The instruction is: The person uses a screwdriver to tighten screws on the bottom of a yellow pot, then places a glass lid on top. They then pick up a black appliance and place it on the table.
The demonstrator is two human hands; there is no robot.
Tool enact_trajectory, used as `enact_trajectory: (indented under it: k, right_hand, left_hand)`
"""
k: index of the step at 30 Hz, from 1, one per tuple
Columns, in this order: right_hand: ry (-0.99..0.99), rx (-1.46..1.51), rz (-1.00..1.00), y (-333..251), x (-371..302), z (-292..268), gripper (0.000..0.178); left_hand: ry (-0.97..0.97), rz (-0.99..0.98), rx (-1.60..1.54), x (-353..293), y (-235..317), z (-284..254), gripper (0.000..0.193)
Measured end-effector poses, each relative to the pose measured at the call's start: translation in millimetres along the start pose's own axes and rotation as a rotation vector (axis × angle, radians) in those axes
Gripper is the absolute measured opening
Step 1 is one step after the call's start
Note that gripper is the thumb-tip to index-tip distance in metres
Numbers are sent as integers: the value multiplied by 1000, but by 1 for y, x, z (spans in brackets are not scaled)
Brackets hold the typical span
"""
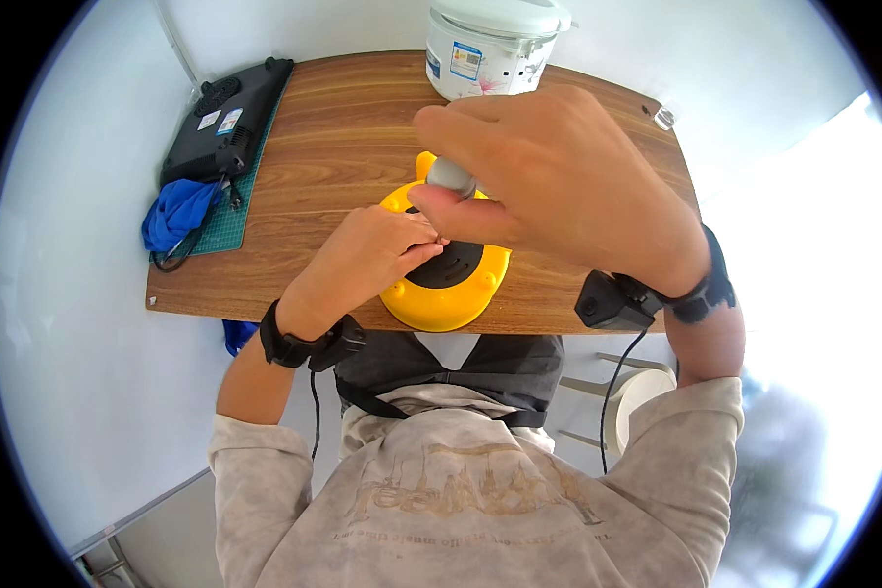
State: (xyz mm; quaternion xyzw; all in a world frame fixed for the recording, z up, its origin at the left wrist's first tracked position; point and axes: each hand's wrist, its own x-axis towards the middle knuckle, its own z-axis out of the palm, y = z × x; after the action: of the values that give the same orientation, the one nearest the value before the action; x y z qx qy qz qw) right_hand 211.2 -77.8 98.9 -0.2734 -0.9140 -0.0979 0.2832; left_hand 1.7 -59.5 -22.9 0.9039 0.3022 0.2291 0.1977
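The yellow round piece [431, 309] with a black center [451, 267] lay on the brown wooden table [333, 127], right at the near edge in front of the person's middle; whether its rim poked past that edge could not be told. The left hand [382, 240] came over it from the left, fingers bent down onto the black center, and whether they pinched anything small there could not be made out. The right hand [568, 171] was closed around a grey cylinder [450, 177], thumb and forefinger on its sides, held above the far part of the yellow piece; the lower end of the cylinder was hidden. To the left, a broad stretch of wood grain separated the yellow piece from the green mat [227, 223], which ran along the table's left edge under a black appliance [220, 127] and a bunched blue cloth [178, 211]. Toward the far edge stood a white lidded pot-like appliance [490, 54], with a band of wood between it and the yellow piece, partly covered by the right hand. On the right, wood reached out to the side edge beneath the right forearm, and a small clear object [664, 119] sat at the far right corner. Below the near edge, a pale round stool [637, 402] stood beside the person's lap.
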Motion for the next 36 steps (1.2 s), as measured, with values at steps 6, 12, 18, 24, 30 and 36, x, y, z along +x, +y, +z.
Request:
enact_trajectory:
  k: [6,12,18,24,30,36]
  right_hand:
    - [91,-177,-63,6,-5,11,23]
    - [82,-242,4,-2,1,13,31]
    - [153,-263,103,-5,-5,19,46]
    - [30,-67,246,-5,-25,11,43]
    - [263,243,611,2,-60,-25,35]
    - [225,525,1179,23,-174,-33,24]
  left_hand:
    - [50,-27,12,-4,2,6,20]
    - [52,-40,71,-5,0,9,19]
    - [-62,-79,93,-6,6,1,24]
    - [-176,-143,102,-4,18,-5,33]
    - [-33,-83,42,-14,3,10,39]
    - [140,-98,-54,-26,-4,-9,35]
